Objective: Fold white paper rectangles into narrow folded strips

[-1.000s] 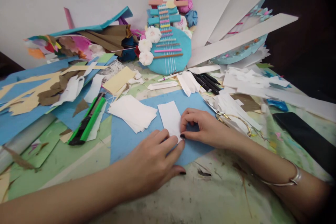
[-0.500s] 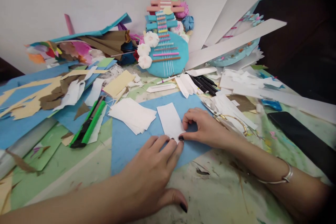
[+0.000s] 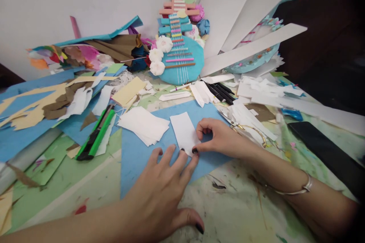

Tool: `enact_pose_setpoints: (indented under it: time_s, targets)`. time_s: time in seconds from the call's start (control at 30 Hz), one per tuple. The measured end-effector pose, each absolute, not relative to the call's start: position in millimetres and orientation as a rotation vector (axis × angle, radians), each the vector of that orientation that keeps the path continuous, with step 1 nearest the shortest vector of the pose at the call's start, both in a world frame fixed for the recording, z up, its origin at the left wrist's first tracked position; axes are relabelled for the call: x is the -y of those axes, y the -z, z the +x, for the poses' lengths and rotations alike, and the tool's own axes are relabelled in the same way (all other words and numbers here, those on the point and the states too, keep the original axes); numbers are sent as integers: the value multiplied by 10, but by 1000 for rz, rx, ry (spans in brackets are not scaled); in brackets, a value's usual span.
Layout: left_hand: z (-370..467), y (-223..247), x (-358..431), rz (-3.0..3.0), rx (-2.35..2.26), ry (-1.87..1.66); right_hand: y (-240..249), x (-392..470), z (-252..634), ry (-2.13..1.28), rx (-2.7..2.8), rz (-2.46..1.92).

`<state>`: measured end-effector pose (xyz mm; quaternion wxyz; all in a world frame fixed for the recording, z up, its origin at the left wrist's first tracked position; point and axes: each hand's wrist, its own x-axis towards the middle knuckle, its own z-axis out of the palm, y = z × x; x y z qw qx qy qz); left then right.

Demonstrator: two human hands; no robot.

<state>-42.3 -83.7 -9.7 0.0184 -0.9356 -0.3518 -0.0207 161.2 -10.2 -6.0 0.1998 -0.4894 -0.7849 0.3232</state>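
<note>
A small white paper rectangle [image 3: 183,129] lies on a blue sheet [image 3: 137,169] in front of me. My right hand [image 3: 216,136] has its thumb at the paper's lower right corner and its forefinger curled against the right edge, gripping that side. Spread fingers of my left hand [image 3: 168,178] reach the paper's near edge with the tips of one or two; its thumb points away to the right. Just left of the rectangle rests a loose stack of white paper pieces [image 3: 144,125]. Scissors with gold handles [image 3: 248,129] lie beyond my right hand, partly under paper scraps.
A green box cutter [image 3: 97,133] lies at left, near heaped coloured paper scraps [image 3: 31,106]. Black pens [image 3: 221,93] sit behind the blue sheet. A blue paper guitar [image 3: 182,60] leans against the wall. At right are a black phone [image 3: 327,152] and long white strips [image 3: 256,47].
My left hand's fingers have spread apart and shifted slightly left, with some lifted off the paper's near edge. My right hand stays at the paper's right side.
</note>
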Motion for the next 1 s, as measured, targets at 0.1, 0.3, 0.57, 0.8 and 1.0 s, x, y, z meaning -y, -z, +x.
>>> enact_pose_setpoints:
  time_s: [0.1, 0.3, 0.57, 0.8, 1.0]
  targets:
    - [-421, 101, 833, -2904, 1105, 74, 29, 124, 1517, -848, 2240, -1431]
    - [-408, 90, 829, -2923, 1076, 86, 7, 82, 1379, -747, 2300, -1523]
    - [-412, 106, 838, -2914, 1120, 126, -8, 31, 1418, -771, 2430, -1420]
    - [-397, 75, 820, -2938, 1110, 98, 33, 54, 1358, -715, 2376, -1462]
    - [-404, 55, 810, -2945, 1127, 84, -47, 32, 1389, -838, 2481, -1409]
